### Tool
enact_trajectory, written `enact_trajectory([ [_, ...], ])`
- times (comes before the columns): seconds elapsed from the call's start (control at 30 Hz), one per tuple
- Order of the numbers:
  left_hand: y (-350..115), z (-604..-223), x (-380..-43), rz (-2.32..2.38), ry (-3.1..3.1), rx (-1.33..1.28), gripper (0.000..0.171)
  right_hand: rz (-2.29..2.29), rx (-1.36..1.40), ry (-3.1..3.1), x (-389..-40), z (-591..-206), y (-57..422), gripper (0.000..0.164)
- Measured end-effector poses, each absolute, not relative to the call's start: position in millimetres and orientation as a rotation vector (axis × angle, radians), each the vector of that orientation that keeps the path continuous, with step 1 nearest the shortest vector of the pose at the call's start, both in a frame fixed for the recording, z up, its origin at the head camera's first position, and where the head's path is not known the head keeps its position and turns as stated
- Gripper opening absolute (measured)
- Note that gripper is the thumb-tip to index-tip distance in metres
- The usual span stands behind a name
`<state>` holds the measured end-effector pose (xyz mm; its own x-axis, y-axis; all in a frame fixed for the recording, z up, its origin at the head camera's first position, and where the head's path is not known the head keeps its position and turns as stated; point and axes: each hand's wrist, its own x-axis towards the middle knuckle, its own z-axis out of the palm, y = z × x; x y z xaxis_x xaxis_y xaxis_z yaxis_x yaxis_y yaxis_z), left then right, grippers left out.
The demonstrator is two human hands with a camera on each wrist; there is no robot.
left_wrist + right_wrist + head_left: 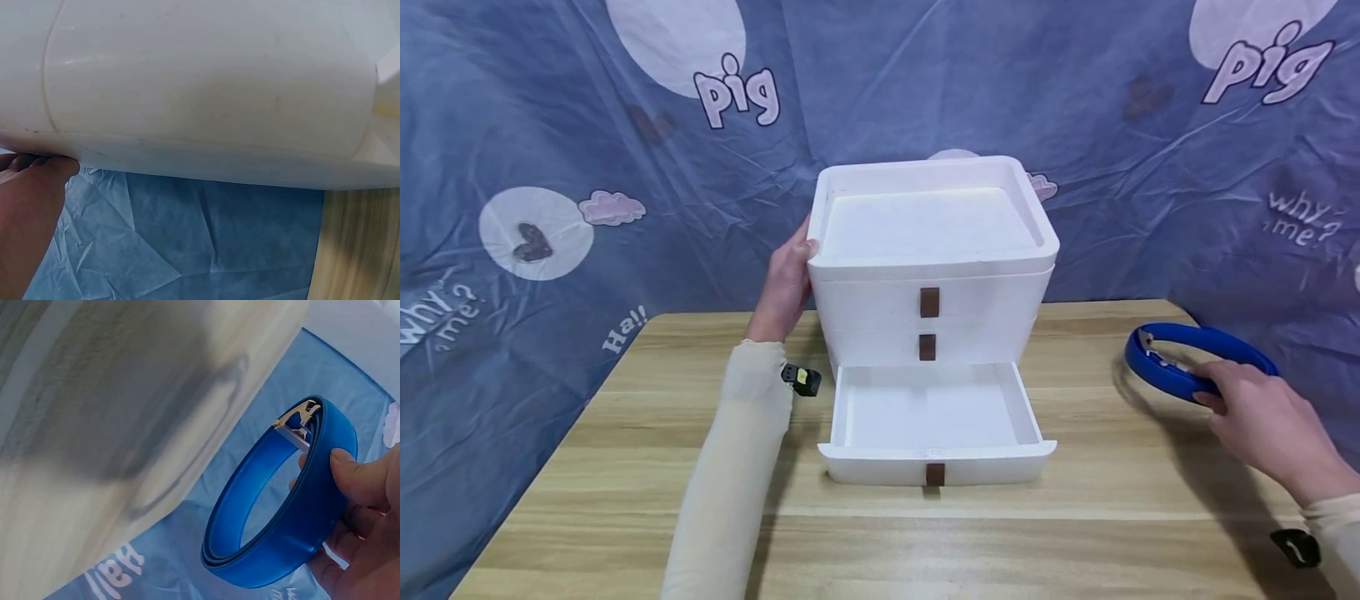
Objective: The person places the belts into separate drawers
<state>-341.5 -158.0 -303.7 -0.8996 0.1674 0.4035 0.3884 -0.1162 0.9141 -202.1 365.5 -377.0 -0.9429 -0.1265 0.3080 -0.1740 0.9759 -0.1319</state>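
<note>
A white drawer unit (865, 312) stands upright on the table, with brown pull tabs on its fronts. Its bottom drawer (925, 417) is pulled out, and nothing lies in it; the two drawers above are closed. My left hand (786, 287) grips the unit's upper left side, thumb at the rim's corner; in the left wrist view part of the fingers is hidden behind the white wall. Off to the right, my right hand (1273, 421) holds a coiled blue belt (312, 506) above the table, its thumb pressed on the outer face. A metal buckle (300, 422) shows on the coil.
The wooden table (625, 483) has a pale striped grain. Behind it hangs a blue printed cloth (865, 83), which also drops along both sides. The unit's top is a shallow recessed tray (925, 229) with a raised rim.
</note>
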Motion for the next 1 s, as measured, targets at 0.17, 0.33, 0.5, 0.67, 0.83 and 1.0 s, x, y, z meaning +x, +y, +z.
enact_trajectory([
  [0.17,-160,-303,-343,-2.144,-1.963,-0.645,0.068,0.198,0.247,-2.806,-200,-371,359,0.024],
  [0.33,-160,-303,-344,-2.191,-1.898,-0.685,0.067,0.167,0.292,-2.808,-196,-364,352,0.025],
  [0.5,-159,-304,-344,-2.209,-1.893,-0.674,0.068,0.157,0.296,-2.821,-190,-357,346,0.024],
  [0.67,-157,-305,-345,-2.208,-1.880,-0.687,0.068,0.175,0.286,-2.822,-184,-352,341,0.022],
  [0.83,-157,-305,-346,-2.200,-1.883,-0.687,0.068,0.209,0.307,-2.828,-181,-349,335,0.023],
  [1.0,-157,-305,-345,-2.206,-1.882,-0.688,0.068,0.209,0.330,-2.829,-177,-348,327,0.023],
])
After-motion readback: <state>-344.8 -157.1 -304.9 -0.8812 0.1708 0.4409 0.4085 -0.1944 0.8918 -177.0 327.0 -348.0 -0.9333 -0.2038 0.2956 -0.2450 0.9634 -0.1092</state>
